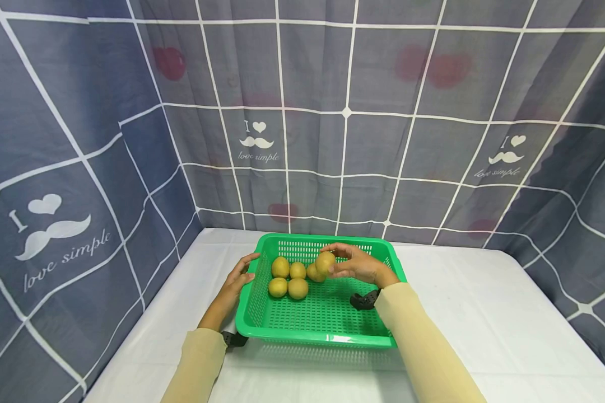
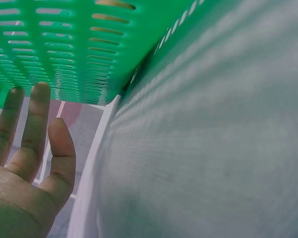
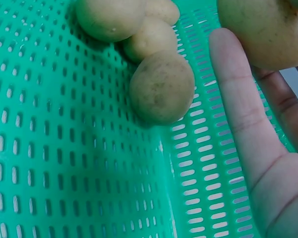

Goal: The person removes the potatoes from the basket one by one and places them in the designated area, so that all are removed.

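Note:
A potato (image 1: pixel 325 263) is held between the thumb and fingers of my right hand (image 1: pixel 355 264), raised over the green plastic basket (image 1: pixel 312 337). In the right wrist view this held potato (image 3: pixel 263 34) shows at the top right, partly cut off by the frame. Several other potatoes (image 1: pixel 298 289) lie grouped in the basket's left and middle part. My left hand (image 1: pixel 237 282) rests at the basket's left rim, with thumb and index fingertip on the edge. In the left wrist view its other fingers (image 2: pixel 36 114) reach up fairly straight beside the slotted outer wall.
The basket stands on a table with a white cloth (image 1: pixel 464 313). A grey-blue curtain (image 1: pixel 312 140) with white lines hangs behind the table and along both sides. Black wrist devices (image 1: pixel 364 300) are worn at both wrists.

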`<state>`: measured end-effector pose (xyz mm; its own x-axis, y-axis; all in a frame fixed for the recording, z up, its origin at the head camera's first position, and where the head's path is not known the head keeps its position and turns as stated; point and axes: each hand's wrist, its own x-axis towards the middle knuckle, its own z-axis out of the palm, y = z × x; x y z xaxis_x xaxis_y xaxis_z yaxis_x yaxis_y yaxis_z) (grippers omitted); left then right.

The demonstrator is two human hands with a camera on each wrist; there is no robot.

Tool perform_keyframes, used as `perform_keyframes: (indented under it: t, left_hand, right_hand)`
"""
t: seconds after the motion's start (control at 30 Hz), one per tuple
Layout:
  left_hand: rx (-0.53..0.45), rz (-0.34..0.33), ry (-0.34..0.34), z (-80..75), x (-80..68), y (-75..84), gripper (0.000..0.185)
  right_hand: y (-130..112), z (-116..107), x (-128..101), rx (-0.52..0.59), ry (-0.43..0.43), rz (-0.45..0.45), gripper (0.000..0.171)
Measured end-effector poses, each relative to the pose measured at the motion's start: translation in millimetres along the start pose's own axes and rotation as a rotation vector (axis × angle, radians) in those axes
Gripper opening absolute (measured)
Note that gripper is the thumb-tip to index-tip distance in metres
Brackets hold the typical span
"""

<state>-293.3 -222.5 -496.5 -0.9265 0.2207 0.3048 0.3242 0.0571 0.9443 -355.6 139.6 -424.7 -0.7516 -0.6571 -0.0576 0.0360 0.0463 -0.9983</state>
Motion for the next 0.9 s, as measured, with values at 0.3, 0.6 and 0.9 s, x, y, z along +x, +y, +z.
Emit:
perform_keyframes:
  t: [0.3,0.6,0.9]
  left_hand:
    - [-0.010,-0.001,0.009,0.9,0.8,0.9,0.059]
    - [-0.015,0.002,0.006,4.3,0.2,1.8,0.060]
    - [-0.001,-0.004,0.007,3.6,-0.3,0.7,0.059]
  right_hand:
    - [-10.8,5.3,-3.6,0.071,0.075,-0.072,0.059]
    - [-19.7,6.7,-11.8,0.188,0.124,-0.099,0.055]
    - [-22.0,-0.7,-18.5,0.191,0.183,-0.086,0.061]
